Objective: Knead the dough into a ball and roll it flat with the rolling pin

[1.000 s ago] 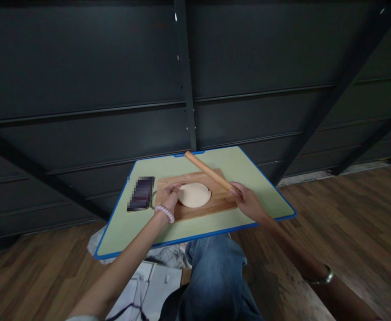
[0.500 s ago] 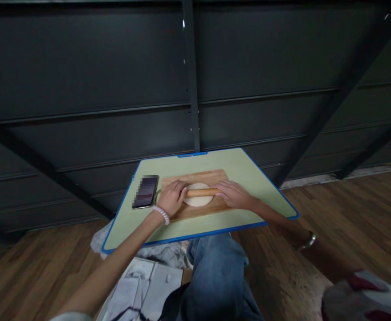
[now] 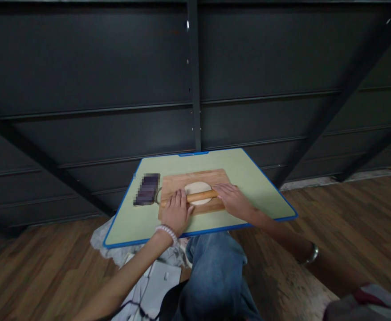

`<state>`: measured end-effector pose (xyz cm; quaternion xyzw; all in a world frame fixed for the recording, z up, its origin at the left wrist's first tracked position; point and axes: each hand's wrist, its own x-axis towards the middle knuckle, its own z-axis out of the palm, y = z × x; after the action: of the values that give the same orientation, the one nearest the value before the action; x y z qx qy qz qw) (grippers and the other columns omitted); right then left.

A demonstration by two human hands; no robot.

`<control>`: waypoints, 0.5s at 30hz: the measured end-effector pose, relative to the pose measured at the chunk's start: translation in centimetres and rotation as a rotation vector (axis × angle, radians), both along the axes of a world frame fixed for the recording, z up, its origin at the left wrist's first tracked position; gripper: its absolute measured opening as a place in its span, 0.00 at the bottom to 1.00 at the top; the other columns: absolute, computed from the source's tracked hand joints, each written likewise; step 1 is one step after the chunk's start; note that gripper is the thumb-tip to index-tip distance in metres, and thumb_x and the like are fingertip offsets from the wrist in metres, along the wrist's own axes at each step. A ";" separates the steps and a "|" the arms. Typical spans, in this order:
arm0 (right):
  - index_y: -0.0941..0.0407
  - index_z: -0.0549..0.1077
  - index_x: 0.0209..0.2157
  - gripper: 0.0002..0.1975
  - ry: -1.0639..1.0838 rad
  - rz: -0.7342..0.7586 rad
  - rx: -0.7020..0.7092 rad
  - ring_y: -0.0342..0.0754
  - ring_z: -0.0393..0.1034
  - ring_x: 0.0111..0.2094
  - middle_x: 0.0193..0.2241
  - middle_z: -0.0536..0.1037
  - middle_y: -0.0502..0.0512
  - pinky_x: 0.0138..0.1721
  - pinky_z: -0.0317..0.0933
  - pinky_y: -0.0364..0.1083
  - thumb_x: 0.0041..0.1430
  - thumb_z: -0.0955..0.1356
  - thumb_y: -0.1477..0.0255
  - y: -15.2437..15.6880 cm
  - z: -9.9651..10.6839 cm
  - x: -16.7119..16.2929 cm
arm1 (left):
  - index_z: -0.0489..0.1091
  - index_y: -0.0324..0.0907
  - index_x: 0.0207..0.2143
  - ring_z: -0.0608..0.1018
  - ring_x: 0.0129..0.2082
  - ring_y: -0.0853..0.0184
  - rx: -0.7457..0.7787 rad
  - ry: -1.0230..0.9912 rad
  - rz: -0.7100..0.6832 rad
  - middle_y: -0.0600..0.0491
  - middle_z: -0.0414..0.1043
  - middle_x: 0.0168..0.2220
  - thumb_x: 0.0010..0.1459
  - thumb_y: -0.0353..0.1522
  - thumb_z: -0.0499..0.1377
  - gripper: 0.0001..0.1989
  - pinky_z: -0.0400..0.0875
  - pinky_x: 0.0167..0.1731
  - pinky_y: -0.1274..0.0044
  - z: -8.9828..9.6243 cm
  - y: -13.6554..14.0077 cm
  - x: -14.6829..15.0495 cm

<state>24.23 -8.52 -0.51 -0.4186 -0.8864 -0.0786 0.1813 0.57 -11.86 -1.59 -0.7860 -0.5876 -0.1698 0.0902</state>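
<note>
A flat, round piece of pale dough [image 3: 195, 187] lies on a wooden cutting board [image 3: 210, 175]. Across its near half runs a wooden rolling pin [image 3: 201, 196], slightly slanted so that its left end is closer to me. My left hand [image 3: 177, 213] presses on the left end of the pin, its fingers over the wood. On the right end rests my right hand [image 3: 234, 203], fingers bent over the pin and hiding its tip. Part of the dough is hidden under the pin.
The board is on a small pale-green table [image 3: 258, 191] with a blue rim. Left of the board lies a blurred-out dark phone [image 3: 147, 189]. A dark panelled wall [image 3: 132, 58] stands behind the table. My knee [image 3: 215, 267] and a white box [image 3: 164, 278] are below.
The rolling pin has come toward me over the dough, with its left end moving more than its right. Both hands have moved back with it, and more of the dough's far side shows.
</note>
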 end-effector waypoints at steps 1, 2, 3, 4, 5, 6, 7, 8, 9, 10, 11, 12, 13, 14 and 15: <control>0.63 0.63 0.56 0.21 0.007 0.000 0.011 0.50 0.59 0.56 0.55 0.67 0.61 0.57 0.52 0.52 0.63 0.56 0.76 0.0 0.0 -0.1 | 0.54 0.27 0.59 0.64 0.56 0.49 -0.016 0.014 0.019 0.31 0.59 0.57 0.60 0.44 0.47 0.33 0.58 0.53 0.62 0.1 -0.1 0.2; 0.63 0.61 0.57 0.21 0.013 -0.002 0.018 0.50 0.57 0.58 0.56 0.65 0.62 0.59 0.51 0.53 0.63 0.56 0.74 0.1 -0.1 -0.2 | 0.53 0.26 0.59 0.64 0.57 0.48 -0.035 0.032 0.039 0.30 0.58 0.58 0.60 0.46 0.47 0.35 0.59 0.54 0.63 0.3 0.0 0.3; 0.64 0.60 0.57 0.22 0.015 -0.001 0.022 0.51 0.55 0.59 0.57 0.64 0.63 0.59 0.50 0.53 0.64 0.56 0.72 0.2 -0.1 -0.3 | 0.51 0.25 0.59 0.63 0.57 0.49 -0.053 0.052 0.059 0.30 0.56 0.59 0.60 0.48 0.46 0.37 0.59 0.53 0.63 0.5 0.1 0.4; 0.65 0.60 0.58 0.23 0.013 0.002 0.024 0.51 0.53 0.60 0.58 0.62 0.64 0.60 0.49 0.54 0.64 0.56 0.71 0.4 -0.1 -0.4 | 0.51 0.24 0.60 0.63 0.57 0.49 -0.070 0.075 0.073 0.30 0.55 0.59 0.60 0.48 0.44 0.38 0.59 0.53 0.64 0.7 0.3 0.4; 0.66 0.60 0.58 0.24 0.007 0.008 0.025 0.52 0.52 0.61 0.58 0.62 0.65 0.60 0.48 0.54 0.64 0.56 0.69 0.8 -0.1 -0.5 | 0.50 0.24 0.60 0.63 0.58 0.50 -0.084 0.096 0.084 0.31 0.54 0.60 0.60 0.48 0.43 0.38 0.59 0.54 0.64 0.9 0.6 0.4; 0.67 0.60 0.57 0.24 0.000 0.011 0.023 0.52 0.51 0.61 0.58 0.61 0.65 0.61 0.48 0.53 0.65 0.55 0.69 1.2 -0.1 -0.6 | 0.50 0.24 0.60 0.62 0.58 0.51 -0.097 0.116 0.089 0.31 0.53 0.60 0.61 0.48 0.42 0.38 0.59 0.54 0.65 1.0 1.0 0.3; 0.68 0.60 0.57 0.24 -0.004 0.009 0.017 0.52 0.51 0.61 0.58 0.61 0.66 0.61 0.48 0.53 0.65 0.55 0.68 1.6 -0.1 -0.6 | 0.51 0.25 0.60 0.62 0.59 0.52 -0.113 0.131 0.089 0.32 0.53 0.60 0.61 0.48 0.41 0.37 0.59 0.54 0.66 1.2 1.4 0.3; 0.68 0.60 0.57 0.25 -0.005 0.004 0.008 0.52 0.52 0.61 0.58 0.62 0.66 0.61 0.48 0.53 0.65 0.54 0.67 2.1 -0.1 -0.7 | 0.51 0.25 0.60 0.62 0.59 0.53 -0.131 0.141 0.086 0.32 0.53 0.61 0.62 0.47 0.40 0.36 0.59 0.54 0.66 1.3 1.8 0.1; 0.67 0.60 0.57 0.25 -0.004 -0.001 -0.002 0.52 0.52 0.61 0.58 0.62 0.65 0.61 0.48 0.52 0.65 0.54 0.67 2.6 -0.1 -0.8 | 0.51 0.25 0.60 0.62 0.59 0.54 -0.150 0.148 0.082 0.33 0.53 0.61 0.62 0.47 0.39 0.36 0.60 0.53 0.66 1.4 2.2 0.0; 0.67 0.61 0.57 0.25 -0.003 -0.004 -0.013 0.51 0.53 0.61 0.58 0.62 0.65 0.61 0.48 0.52 0.65 0.54 0.66 3.2 0.0 -0.9 | 0.52 0.26 0.60 0.62 0.59 0.54 -0.167 0.153 0.080 0.33 0.53 0.61 0.63 0.46 0.38 0.35 0.61 0.53 0.66 1.5 2.6 0.0; 0.66 0.61 0.57 0.25 -0.003 -0.003 -0.023 0.51 0.53 0.61 0.58 0.63 0.64 0.61 0.48 0.52 0.66 0.53 0.66 3.7 0.0 -0.9 | 0.52 0.26 0.60 0.62 0.59 0.54 -0.177 0.159 0.080 0.33 0.52 0.61 0.63 0.45 0.37 0.34 0.61 0.53 0.66 1.5 3.0 -0.1; 0.64 0.61 0.57 0.25 -0.005 0.004 -0.033 0.50 0.53 0.60 0.58 0.63 0.63 0.61 0.48 0.51 0.66 0.53 0.66 4.2 0.0 -1.0 | 0.51 0.26 0.60 0.62 0.59 0.54 -0.181 0.167 0.081 0.33 0.52 0.61 0.63 0.45 0.37 0.34 0.61 0.53 0.66 1.6 3.3 -0.2; 0.63 0.61 0.57 0.25 -0.007 0.011 -0.045 0.50 0.54 0.60 0.58 0.63 0.62 0.61 0.47 0.51 0.66 0.52 0.65 4.7 0.1 -1.0 | 0.51 0.25 0.60 0.61 0.59 0.54 -0.180 0.177 0.083 0.33 0.52 0.61 0.63 0.44 0.37 0.34 0.60 0.54 0.66 1.6 3.7 -0.2; 0.62 0.61 0.58 0.25 -0.011 0.011 -0.060 0.49 0.54 0.60 0.58 0.63 0.61 0.61 0.47 0.51 0.66 0.52 0.65 5.1 0.1 -1.1 | 0.51 0.24 0.60 0.60 0.60 0.54 -0.176 0.186 0.086 0.32 0.52 0.61 0.63 0.44 0.37 0.34 0.58 0.55 0.66 1.6 4.0 -0.2; 0.62 0.61 0.58 0.25 -0.017 0.003 -0.077 0.49 0.54 0.60 0.58 0.63 0.61 0.61 0.47 0.51 0.66 0.51 0.64 5.6 0.2 -1.2 | 0.52 0.23 0.60 0.60 0.60 0.54 -0.173 0.191 0.089 0.32 0.52 0.61 0.63 0.43 0.37 0.34 0.55 0.57 0.66 1.6 4.4 -0.3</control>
<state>23.03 -2.93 -0.35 -0.4231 -0.8910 -0.0480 0.1575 0.27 -7.43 0.02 -0.7765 -0.6231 -0.0386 0.0852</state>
